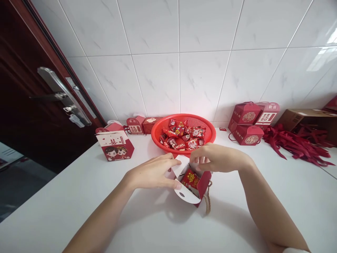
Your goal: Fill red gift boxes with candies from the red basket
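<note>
A small red candy box (204,183) with white inner flaps stands with its top unfolded in front of me, and red-wrapped sweets (190,179) show inside. At its left side, my left hand (155,172) has its thumb on the round-ended front flap and its fingers at the left flap, closed on the box. My right hand (218,158) reaches over the far right corner, fingers curled at the box's edge; its fingertips are partly hidden. A twine handle (207,202) hangs from the right side. Right behind the box is a red plastic basket (156,140) of wrapped sweets.
A closed box with two cartoon figures (116,146) stands left, near smaller red boxes (135,125) by the wall. To the right are stacked red boxes (249,121), dark red ribbons (295,144) and a cardboard carton (297,114). A door (28,70) borders the table's left.
</note>
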`<move>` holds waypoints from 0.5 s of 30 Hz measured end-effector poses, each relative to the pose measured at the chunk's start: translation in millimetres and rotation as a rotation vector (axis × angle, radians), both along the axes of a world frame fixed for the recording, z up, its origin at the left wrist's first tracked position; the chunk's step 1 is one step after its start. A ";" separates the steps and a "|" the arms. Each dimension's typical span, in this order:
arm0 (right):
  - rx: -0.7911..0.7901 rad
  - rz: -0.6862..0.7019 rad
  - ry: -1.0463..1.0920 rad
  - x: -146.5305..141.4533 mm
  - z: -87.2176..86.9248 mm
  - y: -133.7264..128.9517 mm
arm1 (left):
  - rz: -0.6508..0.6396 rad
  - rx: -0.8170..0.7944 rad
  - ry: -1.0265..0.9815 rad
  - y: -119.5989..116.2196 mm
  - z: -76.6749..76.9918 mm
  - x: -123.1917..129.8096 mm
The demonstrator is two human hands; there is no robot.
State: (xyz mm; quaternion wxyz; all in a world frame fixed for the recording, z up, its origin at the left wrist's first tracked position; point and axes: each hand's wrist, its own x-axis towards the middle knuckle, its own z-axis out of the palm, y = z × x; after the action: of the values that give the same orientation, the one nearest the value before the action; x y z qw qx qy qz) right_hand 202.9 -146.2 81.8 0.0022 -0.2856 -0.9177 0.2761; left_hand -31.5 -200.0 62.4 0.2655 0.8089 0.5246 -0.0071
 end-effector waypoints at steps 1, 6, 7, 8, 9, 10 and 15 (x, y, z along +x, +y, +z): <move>-0.011 0.026 -0.012 -0.1 -0.3 -0.8 | 0.006 -0.006 0.005 -1.0 0.3 0.9; -0.070 0.115 -0.003 6.0 -0.4 -2.3 | -0.002 0.001 -0.023 -9.1 3.8 5.4; -0.090 0.127 0.004 8.8 0.5 -2.5 | -0.013 0.002 -0.031 -10.9 4.2 6.0; -0.110 0.133 0.010 11.8 1.8 -2.7 | -0.024 0.004 -0.038 -12.3 4.4 6.5; -0.127 0.133 0.015 14.8 3.2 -3.0 | -0.031 0.008 -0.043 -13.2 4.4 6.8; -0.137 0.127 0.018 17.6 4.7 -3.1 | -0.035 0.018 -0.048 -13.5 4.2 7.0; -0.125 0.079 -0.014 26.4 8.8 -1.4 | -0.012 0.127 -0.117 -9.6 3.4 5.8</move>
State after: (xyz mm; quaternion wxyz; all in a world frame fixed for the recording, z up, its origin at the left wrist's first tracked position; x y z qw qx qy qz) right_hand 229.3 -147.5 90.6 -0.0330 -0.2506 -0.9092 0.3309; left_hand -25.6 -209.6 65.8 0.2436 0.8263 0.5027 0.0718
